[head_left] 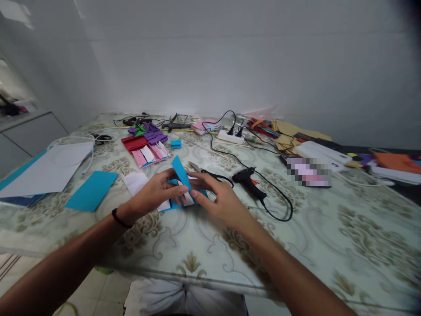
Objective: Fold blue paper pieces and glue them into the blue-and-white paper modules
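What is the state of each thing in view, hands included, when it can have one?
Blue strip, raised and tilted, held
Left hand, closed on it
Right hand, closed on it
Blue sheet, lying flat
White sheet, lying flat
Red papers, folded
Scissors, partly hidden, open or shut unclear
Glue gun, lying on its side
Power strip, two plugs inserted
Phone, lying face up

Table's got a pale cover with brownish flowery swirls. Lying on it, roughly left to right: a loose blue sheet, a bunch of red, purple and pink folded papers, scissors, a white power strip, a black glue gun and a phone.
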`<state>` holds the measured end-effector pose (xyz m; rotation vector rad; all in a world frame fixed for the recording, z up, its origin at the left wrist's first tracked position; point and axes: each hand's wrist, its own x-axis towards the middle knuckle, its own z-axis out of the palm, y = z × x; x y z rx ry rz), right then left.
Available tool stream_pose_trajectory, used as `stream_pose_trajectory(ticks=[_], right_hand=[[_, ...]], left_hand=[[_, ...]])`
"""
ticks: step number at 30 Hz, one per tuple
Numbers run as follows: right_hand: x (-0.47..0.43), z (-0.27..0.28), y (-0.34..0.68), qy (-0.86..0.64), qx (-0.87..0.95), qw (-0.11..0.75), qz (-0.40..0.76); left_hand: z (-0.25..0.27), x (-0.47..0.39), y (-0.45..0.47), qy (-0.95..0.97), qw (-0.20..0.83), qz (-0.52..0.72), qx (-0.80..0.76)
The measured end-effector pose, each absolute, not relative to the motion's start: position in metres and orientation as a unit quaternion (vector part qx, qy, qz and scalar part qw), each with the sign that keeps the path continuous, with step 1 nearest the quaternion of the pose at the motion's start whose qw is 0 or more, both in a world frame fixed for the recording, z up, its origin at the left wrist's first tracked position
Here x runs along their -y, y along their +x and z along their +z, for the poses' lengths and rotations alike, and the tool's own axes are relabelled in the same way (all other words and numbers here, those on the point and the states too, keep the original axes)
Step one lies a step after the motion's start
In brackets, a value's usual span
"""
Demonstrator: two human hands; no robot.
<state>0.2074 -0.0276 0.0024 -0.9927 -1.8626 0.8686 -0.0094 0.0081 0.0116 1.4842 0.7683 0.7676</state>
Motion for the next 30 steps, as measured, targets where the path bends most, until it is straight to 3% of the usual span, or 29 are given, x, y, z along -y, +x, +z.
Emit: stream_pose_trajectory(ticks=[15, 21, 30], right_hand=[[0.028, 0.000, 0.207, -0.385, 0.717, 0.414, 0.407], [0.028, 0.000, 0.209, -0.396, 0.710, 0.413, 0.411], [0.024, -0.007, 0.209, -0.383, 0.650, 0.416, 0.507]], left_hand=[[0.010, -0.009, -0.010, 0.649, 0.594, 0.338, -0.335], [0.007, -0.011, -0.013, 0.673, 0.519, 0.370, -0.376], [0.003, -0.012, -0.015, 0.615, 0.570, 0.391, -0.378]])
